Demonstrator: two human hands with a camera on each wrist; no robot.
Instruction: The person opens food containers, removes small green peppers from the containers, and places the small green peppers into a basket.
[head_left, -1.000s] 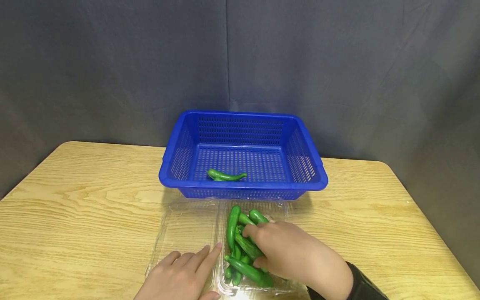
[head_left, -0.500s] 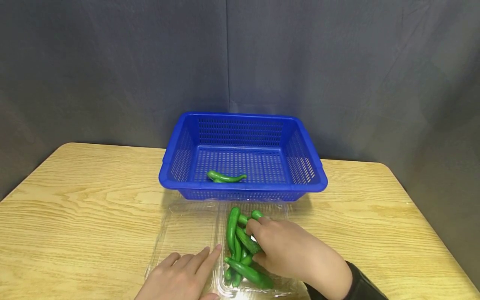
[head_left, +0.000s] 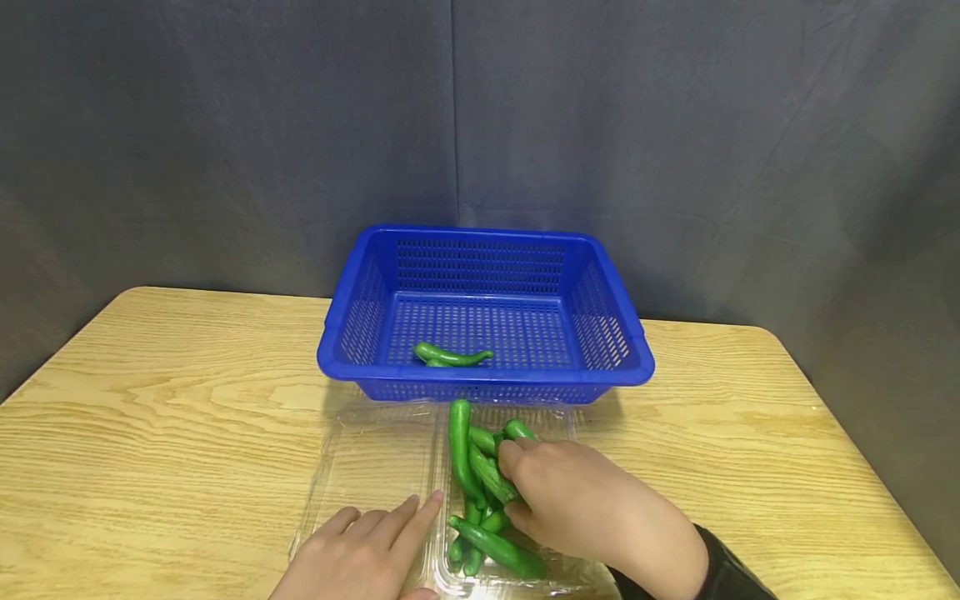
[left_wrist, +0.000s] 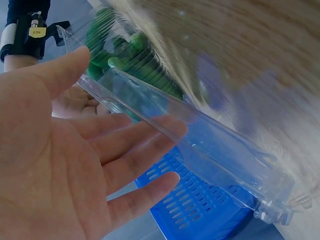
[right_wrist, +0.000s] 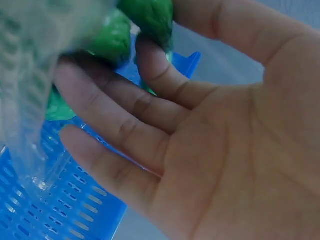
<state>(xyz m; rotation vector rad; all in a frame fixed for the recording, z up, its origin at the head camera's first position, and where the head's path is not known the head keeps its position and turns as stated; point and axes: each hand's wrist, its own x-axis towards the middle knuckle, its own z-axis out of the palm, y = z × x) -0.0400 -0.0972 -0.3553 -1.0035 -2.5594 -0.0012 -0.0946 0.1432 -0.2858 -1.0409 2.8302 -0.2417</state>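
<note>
My right hand (head_left: 577,500) pinches one small green pepper (head_left: 491,473) from the pile in the clear clamshell tray (head_left: 375,467) near the blue basket (head_left: 630,350), my left hand (head_left: 367,550) flat on the lid; it looks light, smooth and slippery, best gripped mid-body.

The right hand (head_left: 577,508) covers the cucumbers (head_left: 480,492) at about 3 o'clock in the clear tray (head_left: 360,467), so its grip's hidden. Left hand (head_left: 360,554) is cropped at 6 o'clock. Right wrist view's a green blur.
</note>
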